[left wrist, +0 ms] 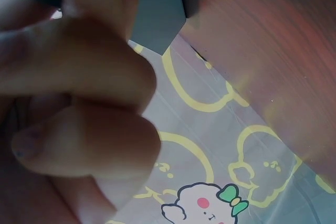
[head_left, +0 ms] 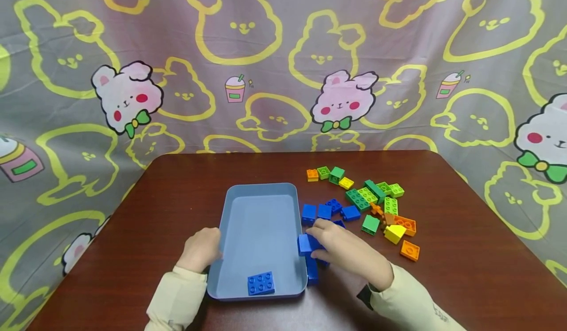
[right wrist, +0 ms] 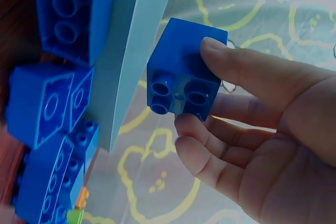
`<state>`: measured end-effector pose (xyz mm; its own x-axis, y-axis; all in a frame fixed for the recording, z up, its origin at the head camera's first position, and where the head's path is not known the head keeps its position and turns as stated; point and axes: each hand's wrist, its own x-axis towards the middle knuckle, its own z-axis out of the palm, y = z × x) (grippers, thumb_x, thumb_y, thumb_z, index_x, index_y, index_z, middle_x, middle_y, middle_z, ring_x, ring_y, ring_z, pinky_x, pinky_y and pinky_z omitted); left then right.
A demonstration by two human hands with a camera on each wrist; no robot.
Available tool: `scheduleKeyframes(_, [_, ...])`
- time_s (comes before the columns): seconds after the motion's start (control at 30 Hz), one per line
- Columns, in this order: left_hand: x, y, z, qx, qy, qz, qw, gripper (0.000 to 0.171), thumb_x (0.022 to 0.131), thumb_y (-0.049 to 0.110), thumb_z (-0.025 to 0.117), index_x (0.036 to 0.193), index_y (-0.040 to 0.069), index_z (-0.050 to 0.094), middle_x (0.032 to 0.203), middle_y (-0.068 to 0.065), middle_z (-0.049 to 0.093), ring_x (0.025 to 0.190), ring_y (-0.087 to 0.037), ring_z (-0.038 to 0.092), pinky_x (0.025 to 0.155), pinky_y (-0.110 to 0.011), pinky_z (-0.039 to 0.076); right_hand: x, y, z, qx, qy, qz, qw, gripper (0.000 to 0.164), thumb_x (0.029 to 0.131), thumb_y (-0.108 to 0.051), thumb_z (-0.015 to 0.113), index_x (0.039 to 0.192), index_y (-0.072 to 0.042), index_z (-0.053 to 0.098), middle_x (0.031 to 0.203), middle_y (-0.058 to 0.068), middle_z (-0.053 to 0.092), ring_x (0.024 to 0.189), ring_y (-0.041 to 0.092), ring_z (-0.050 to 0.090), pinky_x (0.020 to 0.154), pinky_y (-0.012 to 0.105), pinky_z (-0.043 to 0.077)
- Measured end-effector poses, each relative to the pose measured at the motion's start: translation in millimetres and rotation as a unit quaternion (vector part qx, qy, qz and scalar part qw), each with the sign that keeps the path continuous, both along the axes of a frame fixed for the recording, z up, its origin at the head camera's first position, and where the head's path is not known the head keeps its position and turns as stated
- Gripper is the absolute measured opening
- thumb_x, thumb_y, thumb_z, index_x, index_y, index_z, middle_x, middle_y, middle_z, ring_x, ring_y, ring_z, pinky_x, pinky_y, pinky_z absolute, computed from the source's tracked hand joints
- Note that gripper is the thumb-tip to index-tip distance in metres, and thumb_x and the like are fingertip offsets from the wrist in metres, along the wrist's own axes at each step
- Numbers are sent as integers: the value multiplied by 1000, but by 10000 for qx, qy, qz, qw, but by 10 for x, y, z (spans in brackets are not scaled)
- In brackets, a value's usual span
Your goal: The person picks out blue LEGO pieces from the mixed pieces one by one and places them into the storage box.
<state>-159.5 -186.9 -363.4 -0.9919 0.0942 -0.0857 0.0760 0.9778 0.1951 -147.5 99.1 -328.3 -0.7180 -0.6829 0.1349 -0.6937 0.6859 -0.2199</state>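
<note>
A blue-grey tray stands on the table, and a blue toy brick with studs lies at its near end. My left hand grips the tray's left rim; its curled fingers fill much of the left wrist view. Over the tray's right rim, my right hand pinches a blue brick between thumb and fingertips. Several other blue bricks lie along the tray's right side, some partly hidden behind the right hand.
Right of the blue ones lie green bricks, yellow bricks and orange bricks. A small orange brick sits farther back. Beyond the dark red-brown table hangs a patterned cloth.
</note>
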Motion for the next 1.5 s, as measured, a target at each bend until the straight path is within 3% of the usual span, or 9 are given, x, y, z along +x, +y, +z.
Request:
scheduleKeyframes(0.43, [2, 19, -11, -6, 44, -29, 10000, 17, 67, 2, 74, 71, -3, 58, 59, -8, 51, 53, -18, 50, 47, -37, 43, -30, -238, -22, 167, 162, 243, 9994, 33, 74, -20, 72, 100, -2, 64, 85, 5, 57, 76, 11, 53, 66, 19, 46])
scheduleKeyframes(0.9, [-8, 10, -18, -9, 59, -14, 10000, 19, 66, 2, 75, 74, -4, 59, 63, -10, 55, 56, -20, 52, 49, -39, 44, -97, -509, -195, 363, 489, 706, 9956, 30, 74, -26, 71, 92, -2, 65, 75, 0, 53, 64, 3, 47, 56, 10, 39])
scheduleKeyframes(1.5, [-2, 4, -19, -9, 36, 4, 10000, 19, 66, 3, 75, 76, -5, 60, 63, -10, 55, 55, -21, 53, 49, -39, 44, -208, -811, -216, 574, 27, 1035, 9930, 29, 74, -24, 71, 95, -4, 66, 75, 0, 54, 63, 2, 48, 57, 9, 39])
